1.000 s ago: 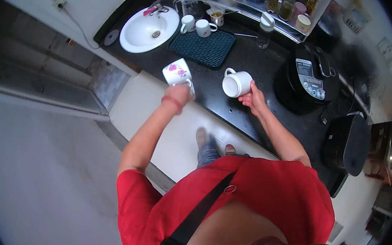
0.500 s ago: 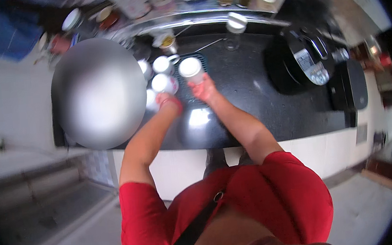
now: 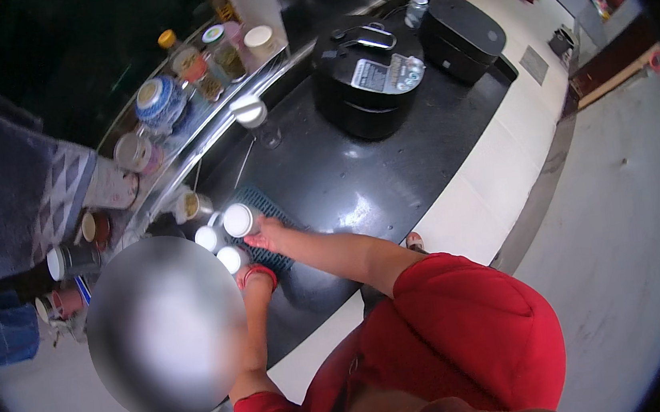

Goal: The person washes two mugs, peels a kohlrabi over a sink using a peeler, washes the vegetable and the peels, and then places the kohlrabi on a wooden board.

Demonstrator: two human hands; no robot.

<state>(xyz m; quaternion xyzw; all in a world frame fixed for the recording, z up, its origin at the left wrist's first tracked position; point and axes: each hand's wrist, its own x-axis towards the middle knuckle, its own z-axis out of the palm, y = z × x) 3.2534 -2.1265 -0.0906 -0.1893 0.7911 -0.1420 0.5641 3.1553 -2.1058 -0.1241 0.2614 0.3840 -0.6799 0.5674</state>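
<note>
My right hand (image 3: 265, 233) is closed around a white cup (image 3: 240, 219), held over the dark green slotted drying mat (image 3: 269, 204). The cup's round white end faces up. Just nearer to me, my left hand (image 3: 250, 276), with a red band at its wrist, is at the side of a white mug (image 3: 231, 258). Its fingers are mostly hidden, so its grip cannot be made out. Another white mug (image 3: 206, 238) with a handle stands beside them. A large blurred grey round patch (image 3: 163, 336) covers the area to the left.
A black rice cooker (image 3: 369, 81) and a black box-shaped appliance (image 3: 463, 35) stand farther right on the dark counter (image 3: 314, 171). A clear jar with a white lid (image 3: 249, 111) is near the ledge. Several jars, including a blue-and-white pot (image 3: 161, 103), line the ledge. A tub with yellow contents (image 3: 193, 207) sits behind the mugs.
The view has swung to the right, so the counter now runs diagonally and more floor shows. My right hand still holds the white cup; my left hand stays by the mugs.
</note>
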